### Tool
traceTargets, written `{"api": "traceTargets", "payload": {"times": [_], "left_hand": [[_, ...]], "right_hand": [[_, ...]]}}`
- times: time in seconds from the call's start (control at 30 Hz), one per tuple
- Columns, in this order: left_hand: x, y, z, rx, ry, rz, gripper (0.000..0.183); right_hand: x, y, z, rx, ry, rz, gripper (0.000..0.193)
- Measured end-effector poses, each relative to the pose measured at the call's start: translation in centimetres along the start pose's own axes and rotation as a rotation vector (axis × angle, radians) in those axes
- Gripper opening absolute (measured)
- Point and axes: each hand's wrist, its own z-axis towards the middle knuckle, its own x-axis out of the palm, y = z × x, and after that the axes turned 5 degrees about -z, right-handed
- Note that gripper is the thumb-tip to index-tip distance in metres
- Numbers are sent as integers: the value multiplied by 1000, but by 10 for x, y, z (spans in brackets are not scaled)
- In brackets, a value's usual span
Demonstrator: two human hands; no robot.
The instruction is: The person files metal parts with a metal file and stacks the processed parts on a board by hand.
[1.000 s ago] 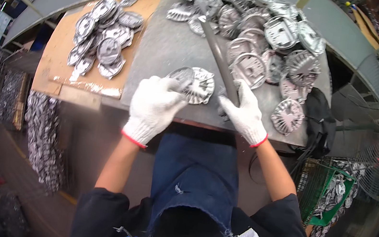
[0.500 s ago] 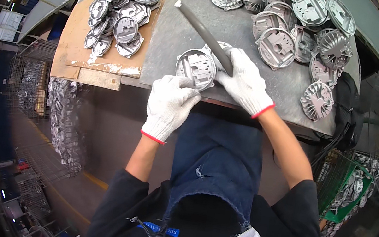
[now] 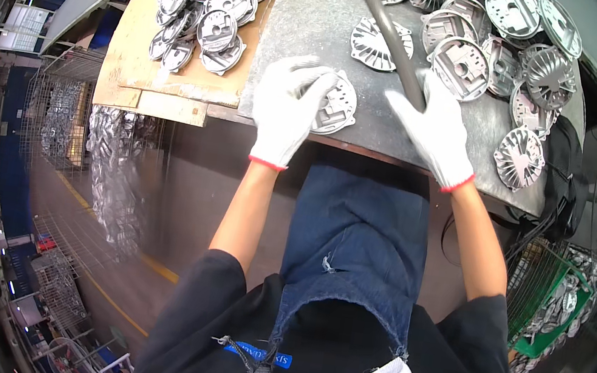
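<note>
The round metal disc (image 3: 339,107) lies at the near edge of the table (image 3: 313,24), just right of your left hand (image 3: 288,93), whose fingers overlap its left side. Its recessed, holed face is turned up. It looks like cast metal, so expect it to be stiff, with some weight for its size, and a little slick under knitted gloves; thin ribs or lugs might chip if knocked. The outer rim seems the best hold, thumb opposite fingers, clear of the raised parts. Whether your left fingers pinch it or merely rest on it, I can't tell.

Your right hand (image 3: 433,125) holds a dark rod (image 3: 390,41) at its lower end, apparently loosely: the rod sits in the web, with your thumb spread off to the left. It slants up and leftward from that grip, passing in front of a finned disc (image 3: 368,44) beyond both hands.

Past your right hand, more discs form an overlapping heap (image 3: 546,78); well to the left of your left hand, another pile (image 3: 218,30) lies on cardboard (image 3: 137,30).

Your left hand covers part of the near disc, your right palm hides the rod's butt, and the upper frame cuts off the heap's far side. The rod's far tip is hard to make out.
</note>
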Motion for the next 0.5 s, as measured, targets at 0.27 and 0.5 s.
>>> {"api": "traceTargets", "payload": {"times": [0.27, 0.5], "left_hand": [[10, 16, 19, 246, 112, 388, 20], [12, 20, 16, 363, 114, 441, 19]], "right_hand": [[-3, -14, -37, 71, 187, -229, 49], [-2, -22, -35, 82, 207, -209, 49]]}}
